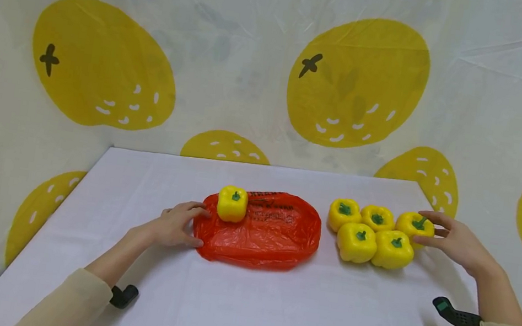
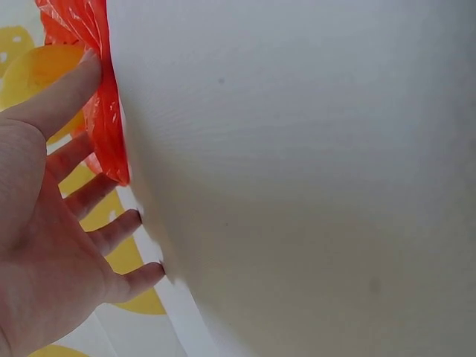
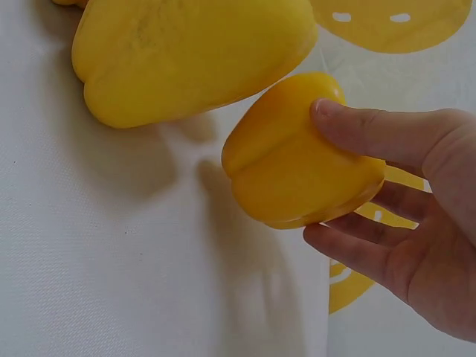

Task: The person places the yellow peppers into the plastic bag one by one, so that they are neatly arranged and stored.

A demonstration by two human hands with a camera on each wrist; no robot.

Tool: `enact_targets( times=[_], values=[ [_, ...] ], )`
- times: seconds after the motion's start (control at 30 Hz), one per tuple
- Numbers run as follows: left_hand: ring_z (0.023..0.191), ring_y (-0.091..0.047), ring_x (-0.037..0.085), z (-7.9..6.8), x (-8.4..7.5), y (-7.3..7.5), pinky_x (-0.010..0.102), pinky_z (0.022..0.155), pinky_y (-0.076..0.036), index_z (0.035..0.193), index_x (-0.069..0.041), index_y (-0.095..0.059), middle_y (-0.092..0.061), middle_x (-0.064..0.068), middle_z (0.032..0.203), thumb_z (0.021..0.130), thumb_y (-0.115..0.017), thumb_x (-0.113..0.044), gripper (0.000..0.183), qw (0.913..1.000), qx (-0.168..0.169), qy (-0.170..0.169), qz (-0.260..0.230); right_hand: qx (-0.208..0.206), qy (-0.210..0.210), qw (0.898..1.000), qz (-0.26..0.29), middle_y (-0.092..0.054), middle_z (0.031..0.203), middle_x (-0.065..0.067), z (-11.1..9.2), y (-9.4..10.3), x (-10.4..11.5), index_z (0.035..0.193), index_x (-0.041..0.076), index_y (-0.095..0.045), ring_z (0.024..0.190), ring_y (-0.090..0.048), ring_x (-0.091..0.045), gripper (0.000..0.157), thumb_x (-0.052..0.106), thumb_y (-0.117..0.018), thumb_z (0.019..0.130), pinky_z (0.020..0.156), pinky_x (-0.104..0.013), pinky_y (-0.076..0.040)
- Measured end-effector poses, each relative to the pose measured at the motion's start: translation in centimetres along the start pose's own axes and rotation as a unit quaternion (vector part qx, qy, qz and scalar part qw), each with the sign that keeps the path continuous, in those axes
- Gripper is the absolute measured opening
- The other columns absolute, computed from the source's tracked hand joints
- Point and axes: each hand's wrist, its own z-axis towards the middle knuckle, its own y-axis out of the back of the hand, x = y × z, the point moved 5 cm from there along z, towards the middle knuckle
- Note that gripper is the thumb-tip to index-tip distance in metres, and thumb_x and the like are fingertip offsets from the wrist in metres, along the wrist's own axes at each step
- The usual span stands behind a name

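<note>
My right hand [image 1: 458, 245] pinches a yellow bell pepper [image 3: 297, 156] between thumb and fingers, at the right end of a group of peppers. In the head view, this pepper's green stem faces up. A red plastic bag [image 1: 270, 237] with dark print lies flattened in the middle of the table. My left hand [image 1: 177, 223] rests at the bag's left edge, fingers spread and thumb against the red plastic [image 2: 111, 141]. One yellow bell pepper [image 1: 232, 204] sits on the left part of the bag.
Several more yellow bell peppers [image 1: 356, 243] stand close together in two rows right of the bag. A white cloth covers the table [image 1: 240, 310]. Behind it hangs a pale curtain [image 1: 234, 70] printed with large yellow fruit. A dark wrist device [image 1: 457, 314] shows by the right sleeve.
</note>
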Motion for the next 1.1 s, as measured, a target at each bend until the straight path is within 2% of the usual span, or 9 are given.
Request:
enact_targets(
  times=[0.23,0.67,0.93,1.1],
  values=[
    [0.144,-0.033,0.041,0.0,0.0,-0.1,0.075,0.108,-0.027,0.14,-0.019,-0.058,-0.041,0.017,0.156,0.083,-0.085,-0.038,0.065,1.0,0.001,0.004,0.0,-0.007,-0.023,1.0,0.012,-0.022,0.156,-0.039,-0.6,0.7,0.7,0.16,0.001,-0.024,0.135,-0.028,-0.061,0.092,0.049,-0.069,0.096,0.097,-0.082,-0.029],
    [0.145,-0.032,0.041,0.0,0.1,-0.1,0.075,0.109,-0.025,0.14,-0.019,-0.058,-0.041,0.016,0.156,0.083,-0.085,-0.037,0.066,0.9999,0.001,0.011,-0.009,-0.052,-0.028,0.998,0.002,-0.027,0.152,-0.04,-1.6,2.3,2.6,0.158,-0.005,-0.023,0.13,-0.034,-0.06,0.093,0.05,-0.067,0.098,0.098,-0.078,-0.035],
    [0.145,-0.032,0.04,-0.1,0.1,-0.3,0.076,0.109,-0.023,0.14,-0.02,-0.058,-0.04,0.015,0.157,0.082,-0.085,-0.037,0.066,0.9998,0.006,0.014,-0.012,-0.076,-0.019,0.997,0.007,-0.024,0.155,-0.04,-1.7,2.7,4.7,0.157,-0.008,-0.021,0.13,-0.035,-0.06,0.094,0.048,-0.067,0.098,0.099,-0.078,-0.033],
    [0.145,-0.032,0.04,-0.1,0.1,0.0,0.075,0.109,-0.025,0.14,-0.02,-0.058,-0.04,0.015,0.156,0.082,-0.086,-0.037,0.066,0.9999,0.001,0.013,-0.008,-0.092,-0.015,0.996,0.013,-0.031,0.151,-0.036,-1.9,2.8,6.4,0.157,-0.006,-0.023,0.129,-0.037,-0.058,0.093,0.05,-0.067,0.098,0.099,-0.077,-0.035]
  ],
)
